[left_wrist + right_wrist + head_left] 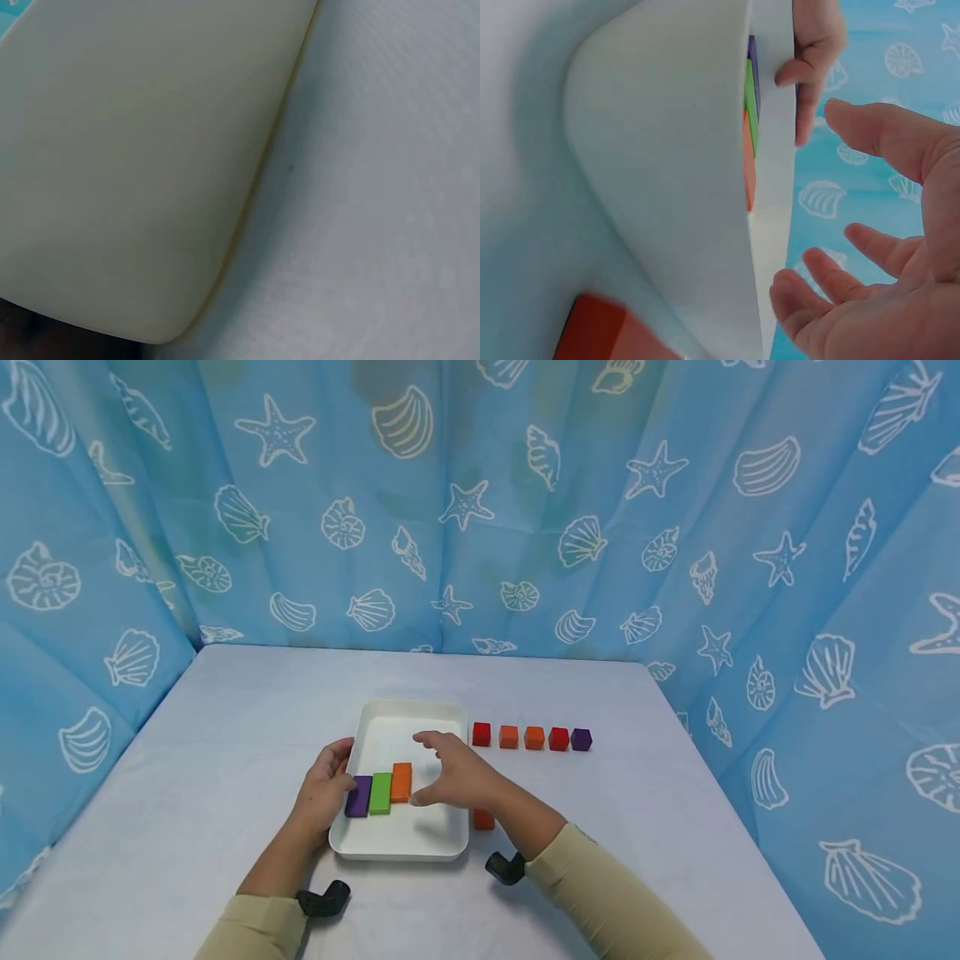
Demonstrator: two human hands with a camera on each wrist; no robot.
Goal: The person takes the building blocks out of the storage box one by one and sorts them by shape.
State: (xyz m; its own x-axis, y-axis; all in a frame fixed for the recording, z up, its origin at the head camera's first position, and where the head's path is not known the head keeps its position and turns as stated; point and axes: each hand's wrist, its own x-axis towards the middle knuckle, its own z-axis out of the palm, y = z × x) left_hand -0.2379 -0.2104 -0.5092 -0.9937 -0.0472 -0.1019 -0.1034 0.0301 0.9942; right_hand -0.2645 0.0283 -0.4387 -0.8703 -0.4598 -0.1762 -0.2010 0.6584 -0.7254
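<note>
A white rectangular tray (401, 852) sits on the table, holding a purple block (358, 797), a green block (380, 793) and an orange block (401, 782) side by side. My left hand (321, 789) grips the tray's left rim, thumb over the edge beside the purple block and fingers along the outside. Over the right half of the tray hovers my right hand (459, 774), thumb and fingers spread apart with nothing between them. In the right wrist view its fingers (870, 135) are spread above the tray's side wall (660, 150).
Right of the tray's far half runs a row of small cubes: red (482, 734), two orange (521, 737), red (558, 739) and purple (581, 739). An orange-red block (483, 819) lies by the tray's right side, partly hidden under my right forearm. A blue shell-patterned curtain (465, 568) surrounds the white-covered table.
</note>
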